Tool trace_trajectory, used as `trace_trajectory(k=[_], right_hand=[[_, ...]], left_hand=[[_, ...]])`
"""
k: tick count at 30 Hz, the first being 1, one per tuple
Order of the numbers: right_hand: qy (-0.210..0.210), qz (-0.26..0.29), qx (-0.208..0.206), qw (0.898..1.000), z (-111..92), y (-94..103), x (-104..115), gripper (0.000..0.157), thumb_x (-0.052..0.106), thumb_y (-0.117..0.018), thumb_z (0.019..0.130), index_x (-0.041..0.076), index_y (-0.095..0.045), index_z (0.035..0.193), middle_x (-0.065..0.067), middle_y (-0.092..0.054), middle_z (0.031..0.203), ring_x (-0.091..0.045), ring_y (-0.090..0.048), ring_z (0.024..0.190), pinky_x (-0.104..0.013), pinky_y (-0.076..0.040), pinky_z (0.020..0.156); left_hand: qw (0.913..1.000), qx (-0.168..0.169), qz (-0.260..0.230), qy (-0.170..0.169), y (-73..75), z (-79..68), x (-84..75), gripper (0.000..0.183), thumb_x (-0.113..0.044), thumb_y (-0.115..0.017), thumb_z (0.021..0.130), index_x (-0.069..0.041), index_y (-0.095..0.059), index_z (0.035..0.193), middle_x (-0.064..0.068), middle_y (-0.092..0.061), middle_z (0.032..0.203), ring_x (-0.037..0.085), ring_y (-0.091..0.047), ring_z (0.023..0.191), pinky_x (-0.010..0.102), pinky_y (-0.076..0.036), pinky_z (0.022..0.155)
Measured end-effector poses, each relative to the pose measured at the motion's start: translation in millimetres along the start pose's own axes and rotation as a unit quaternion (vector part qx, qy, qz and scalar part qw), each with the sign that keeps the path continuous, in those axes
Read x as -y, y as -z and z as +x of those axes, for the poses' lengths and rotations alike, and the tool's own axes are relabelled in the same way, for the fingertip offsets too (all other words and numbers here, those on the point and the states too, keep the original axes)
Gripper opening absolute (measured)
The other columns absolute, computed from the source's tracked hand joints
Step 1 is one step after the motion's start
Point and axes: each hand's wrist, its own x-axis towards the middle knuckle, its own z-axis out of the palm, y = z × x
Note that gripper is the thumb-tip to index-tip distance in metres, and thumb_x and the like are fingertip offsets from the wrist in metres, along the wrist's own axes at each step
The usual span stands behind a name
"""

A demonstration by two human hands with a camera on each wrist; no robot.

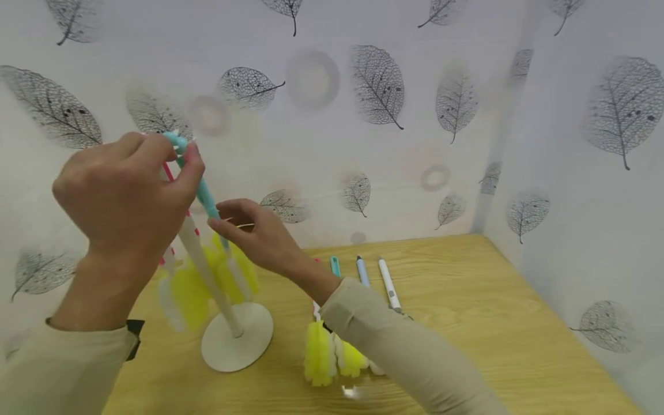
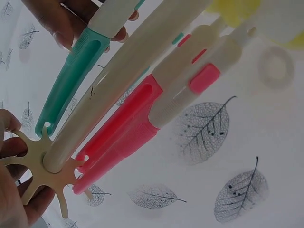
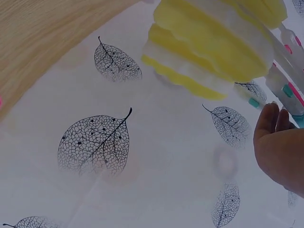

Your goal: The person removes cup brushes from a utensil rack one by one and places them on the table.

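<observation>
My left hand [image 1: 124, 184] holds the star-shaped hook top [image 2: 35, 159] of a white stand, its fingers curled behind the prongs. From one prong hangs a duster with a teal handle [image 2: 71, 76]; the thumb and fingers of my right hand [image 1: 267, 239] grip it lower down, near its white section. Two dusters with pink handles [image 2: 116, 133] hang on the pole's other side. Fluffy yellow-and-white heads [image 3: 209, 47] hang at the bottom, around the white pole [image 1: 199, 256]. The stand's round base [image 1: 223, 351] is on the table.
More dusters lie on the wooden table [image 1: 456, 323], partly hidden by my right sleeve. One has a yellow-and-white head [image 1: 319, 354]; teal, blue and white handles [image 1: 389, 282] point toward the back. A leaf-printed wall covering [image 1: 332, 150] stands behind and at the right.
</observation>
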Motion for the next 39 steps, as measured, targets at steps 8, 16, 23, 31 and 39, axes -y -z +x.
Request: trace_trajectory(k=[8,16,23,31,39], right_hand=[[0.009,0.01,-0.044,0.999,3,1.4,-4,0.029,0.021,-0.067,0.09,0.005,-0.065,0.114,0.003,-0.068,0.103,-0.003,-0.063,0.086,-0.02,-0.05,0.076],[0.012,0.012,-0.062,0.998,1,6.3,-4,0.026,0.02,-0.07,0.087,0.006,-0.068,0.108,0.004,-0.069,0.096,-0.004,-0.064,0.08,-0.022,-0.052,0.073],[0.01,0.011,-0.061,0.998,0,13.6,-1,0.024,0.019,-0.072,0.085,0.007,-0.067,0.105,0.006,-0.066,0.091,-0.007,-0.063,0.077,-0.023,-0.052,0.072],[0.012,0.042,-0.065,0.997,-3,37.0,4,0.026,0.015,-0.071,0.086,0.003,-0.065,0.108,-0.001,-0.068,0.095,-0.012,-0.065,0.083,-0.027,-0.052,0.076],[-0.005,0.007,-0.102,0.995,-20,94.0,-1,0.031,0.018,-0.07,0.087,0.001,-0.064,0.112,-0.005,-0.069,0.1,-0.019,-0.065,0.09,-0.032,-0.051,0.082]], left_hand=[[0.9999,0.005,-0.011,0.012,-6.3,-0.1,-7.0,0.05,-0.04,-0.046,0.096,-0.001,-0.065,0.071,0.015,-0.065,0.069,0.034,-0.048,0.046,0.037,-0.023,0.041],[0.9996,-0.016,-0.019,0.015,-14.2,-1.2,-7.9,0.041,-0.032,-0.05,0.093,-0.003,-0.059,0.066,0.015,-0.066,0.071,0.034,-0.046,0.044,0.037,-0.015,0.042],[0.999,-0.032,-0.028,0.013,-17.8,-2.9,-6.4,0.041,-0.03,-0.052,0.091,-0.003,-0.056,0.061,0.015,-0.061,0.062,0.033,-0.04,0.04,0.036,-0.012,0.041],[0.9989,-0.045,-0.011,0.007,-20.9,-4.5,-4.6,0.034,-0.023,-0.051,0.09,-0.004,-0.054,0.062,0.015,-0.059,0.064,0.034,-0.04,0.041,0.038,-0.014,0.041],[0.9978,-0.058,-0.025,0.022,-21.3,-4.0,0.5,0.029,-0.022,-0.053,0.087,-0.004,-0.063,0.066,0.014,-0.062,0.063,0.033,-0.041,0.041,0.039,-0.01,0.043]])
